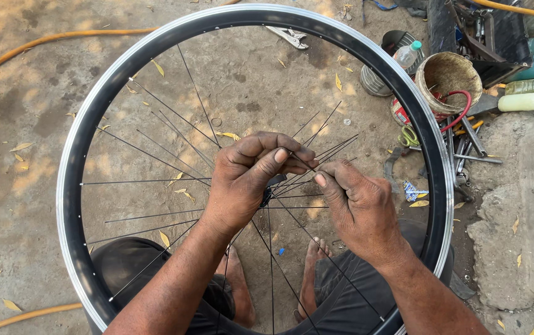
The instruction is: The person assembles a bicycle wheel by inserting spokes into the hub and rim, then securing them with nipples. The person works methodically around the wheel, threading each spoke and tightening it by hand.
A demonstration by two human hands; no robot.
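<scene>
A black bicycle wheel rim (pixel 96 99) with a silver edge lies flat over my lap, filling most of the head view. Thin dark spokes (pixel 155 155) fan out from the hub (pixel 267 197), which my hands mostly hide. My left hand (pixel 248 177) is closed over the hub and pinches a spoke between thumb and fingers. My right hand (pixel 357 208) sits beside it, fingertips closed on a loose bundle of spokes (pixel 332 149) that points up and right. My bare feet (pixel 310 267) rest on the ground under the wheel.
Dusty concrete with dry leaves lies below. An orange hose (pixel 50 40) runs along the top left and bottom left. At the upper right are a worn bucket (pixel 450 77), a plastic bottle (pixel 408 54), scattered tools (pixel 471 149), pliers (pixel 289 36) and a stone block (pixel 527 205).
</scene>
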